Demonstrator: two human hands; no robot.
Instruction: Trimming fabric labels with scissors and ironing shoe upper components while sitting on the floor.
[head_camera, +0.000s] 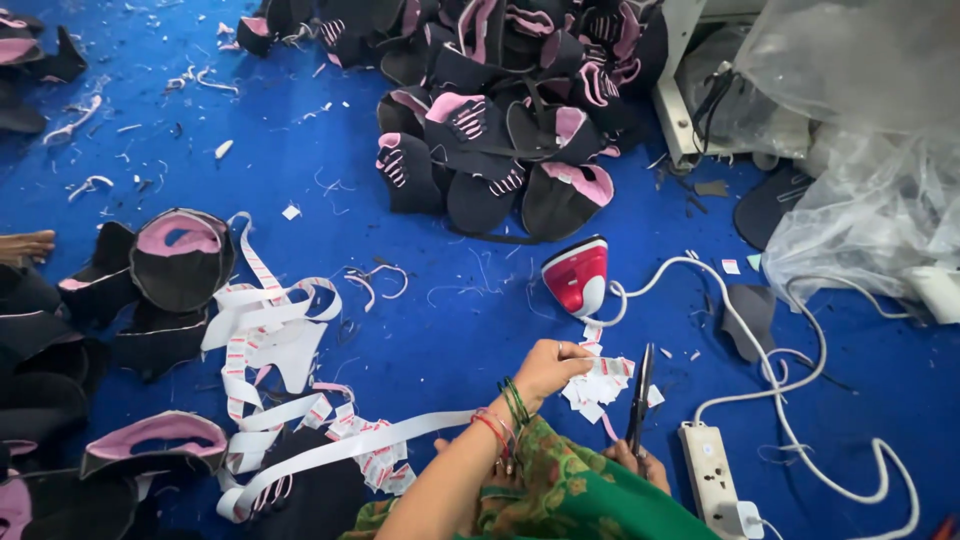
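Observation:
My left hand (548, 368) pinches the end of a long white label tape (330, 448) with red print, which trails left across my lap into a loose tangle (262, 330). A small heap of cut white labels (600, 385) lies just right of that hand on the blue floor. Low down, my right hand (640, 462) grips black scissors (639, 398), blades pointing up toward the cut labels. Red and green bangles circle my left wrist. A green patterned garment covers my lap.
A red and white iron (576, 276) stands beyond the labels, its white cord running to a power strip (708, 470). Black and pink shoe uppers are piled at top centre (500, 110) and at left (180, 262). Clear plastic bags (860, 150) sit at right. Another person's foot (25, 245) shows at the left edge.

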